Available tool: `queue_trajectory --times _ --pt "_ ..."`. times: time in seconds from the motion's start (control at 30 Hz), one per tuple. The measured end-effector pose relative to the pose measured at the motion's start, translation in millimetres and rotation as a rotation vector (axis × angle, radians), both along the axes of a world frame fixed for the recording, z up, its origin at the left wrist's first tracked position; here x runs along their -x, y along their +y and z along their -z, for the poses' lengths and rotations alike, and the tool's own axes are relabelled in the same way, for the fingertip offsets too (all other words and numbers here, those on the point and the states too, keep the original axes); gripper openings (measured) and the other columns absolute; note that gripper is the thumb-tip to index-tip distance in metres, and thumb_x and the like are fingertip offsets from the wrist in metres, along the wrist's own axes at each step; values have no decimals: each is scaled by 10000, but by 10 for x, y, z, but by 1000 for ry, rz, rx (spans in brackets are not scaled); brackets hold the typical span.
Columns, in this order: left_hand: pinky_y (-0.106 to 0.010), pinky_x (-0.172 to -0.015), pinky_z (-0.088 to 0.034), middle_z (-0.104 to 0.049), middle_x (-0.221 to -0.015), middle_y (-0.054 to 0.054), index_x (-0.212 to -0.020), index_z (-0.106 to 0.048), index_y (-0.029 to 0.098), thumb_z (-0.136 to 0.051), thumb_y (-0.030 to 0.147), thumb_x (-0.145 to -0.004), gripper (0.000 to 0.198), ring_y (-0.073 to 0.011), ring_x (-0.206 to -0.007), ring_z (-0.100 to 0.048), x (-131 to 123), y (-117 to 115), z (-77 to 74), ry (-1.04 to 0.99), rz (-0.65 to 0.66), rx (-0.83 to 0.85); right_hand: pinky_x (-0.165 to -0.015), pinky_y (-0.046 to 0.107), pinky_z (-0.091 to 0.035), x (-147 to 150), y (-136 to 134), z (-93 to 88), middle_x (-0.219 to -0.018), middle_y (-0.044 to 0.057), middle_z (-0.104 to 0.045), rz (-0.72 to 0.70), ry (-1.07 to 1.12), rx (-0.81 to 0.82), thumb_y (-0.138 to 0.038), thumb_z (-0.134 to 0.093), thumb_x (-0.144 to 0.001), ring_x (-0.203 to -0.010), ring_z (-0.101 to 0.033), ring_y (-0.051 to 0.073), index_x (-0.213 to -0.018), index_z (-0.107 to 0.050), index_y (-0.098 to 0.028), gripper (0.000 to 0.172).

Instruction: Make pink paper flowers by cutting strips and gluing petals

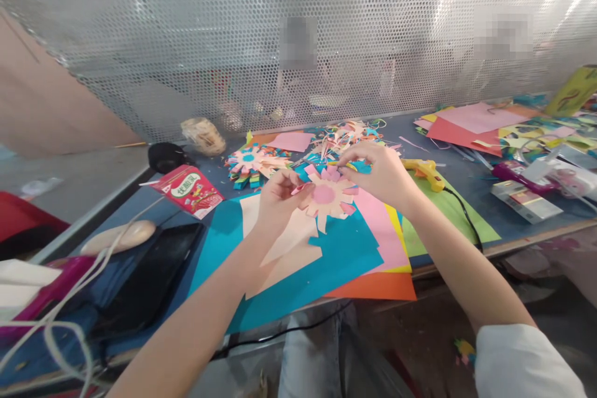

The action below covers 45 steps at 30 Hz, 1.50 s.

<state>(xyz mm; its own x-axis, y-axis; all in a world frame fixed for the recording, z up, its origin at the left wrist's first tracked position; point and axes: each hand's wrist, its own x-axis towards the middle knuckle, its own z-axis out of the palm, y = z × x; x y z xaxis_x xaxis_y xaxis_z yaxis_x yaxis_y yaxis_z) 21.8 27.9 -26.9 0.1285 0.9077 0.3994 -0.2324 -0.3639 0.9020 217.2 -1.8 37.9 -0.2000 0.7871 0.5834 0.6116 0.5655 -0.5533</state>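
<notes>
Between my hands, above the stacked coloured sheets, is a paper flower [323,194] with pale peach petals, some pink ones, and a round pink centre. My left hand [280,194] is closed on its left edge, pinching a petal between thumb and fingers. At the upper right, my right hand [375,169] pinches a pink petal with its fingertips. Beneath lie a teal sheet [345,255] and cut peach sheets [284,261]. To the right, a yellow glue gun [425,173] rests on a green sheet [448,214].
A red drink carton [189,191], a black phone [152,273] and white cables [109,249] are on the left. Finished flowers [252,161] and paper scraps [347,134] lie farther back, before a perforated metal screen [261,74]. Coloured sheets [466,130] and a white box [527,201] are at right.
</notes>
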Motion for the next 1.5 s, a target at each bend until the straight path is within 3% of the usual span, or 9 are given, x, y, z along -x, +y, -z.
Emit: queue_trajectory --times 0.2,0.4,0.47,0.63,0.73,0.9,1.03,1.2,1.5 --pt "-153 -420 -372 -492 -588 68 -635 -463 167 -767 196 -590 309 -19 -425 -411 -5 -7 -24 -2 -9 -43 -746 284 -410 -34 -3 -26 -890 12 -681 -1 -74 22 -116 -564 -714 -875 -588 156 -762 -666 -201 141" --pt "-176 -469 -398 -492 -611 56 -638 -464 175 -747 214 -619 286 -50 -499 -465 11 -26 -17 90 -109 -188 -719 273 -423 -34 -69 -88 -806 11 -680 8 -113 65 -122 -548 -736 -769 -599 138 -758 -660 -184 130" --pt "-206 -550 -451 -545 -659 35 -646 -457 183 -708 183 -669 253 -85 -605 -559 43 -32 -16 169 -209 -375 -747 286 -442 -50 -90 -81 -843 21 -681 -14 -109 22 -154 -566 -754 -808 -608 148 -824 -653 -183 116" --pt "-347 -809 -489 -699 -891 -23 -709 -499 205 -611 64 -734 182 -167 -904 -647 189 -51 -59 479 -292 -1198 -911 397 -425 -140 -54 82 -1052 64 -635 -96 -225 -373 -210 -565 -812 -1029 -551 193 -1012 -600 -218 204" --pt "-368 -872 -467 -713 -958 -18 -743 -526 212 -657 61 -714 202 -164 -951 -646 260 -60 -70 625 -341 -1409 -872 386 -448 -184 -22 206 -995 51 -645 -95 -304 -606 -187 -540 -833 -987 -552 186 -967 -605 -233 157" --pt "-335 -881 -470 -704 -1021 16 -770 -560 230 -670 75 -719 197 -147 -996 -639 307 -63 -42 659 -290 -1449 -808 327 -463 -199 -67 278 -931 28 -665 -11 -410 -795 -165 -541 -841 -946 -552 166 -889 -623 -239 121" --pt "-361 -862 -490 -698 -1043 -7 -803 -547 226 -658 80 -728 198 -168 -991 -643 312 -71 -50 677 -339 -1501 -791 319 -451 -216 -94 266 -935 16 -671 24 -471 -861 -172 -560 -838 -946 -545 162 -893 -633 -247 118" --pt "-345 -859 -491 -704 -1023 -16 -773 -546 211 -657 61 -715 196 -176 -976 -651 289 -94 -103 646 -308 -1499 -789 315 -438 -238 -96 267 -933 10 -670 49 -494 -830 -196 -549 -850 -946 -543 153 -878 -644 -263 120" --pt "-348 -797 -517 -720 -951 -6 -779 -533 219 -643 89 -735 176 -171 -922 -665 283 -99 -108 701 -359 -1528 -789 313 -444 -233 -111 278 -944 13 -678 -34 -451 -791 -198 -584 -826 -947 -542 155 -978 -635 -259 171"
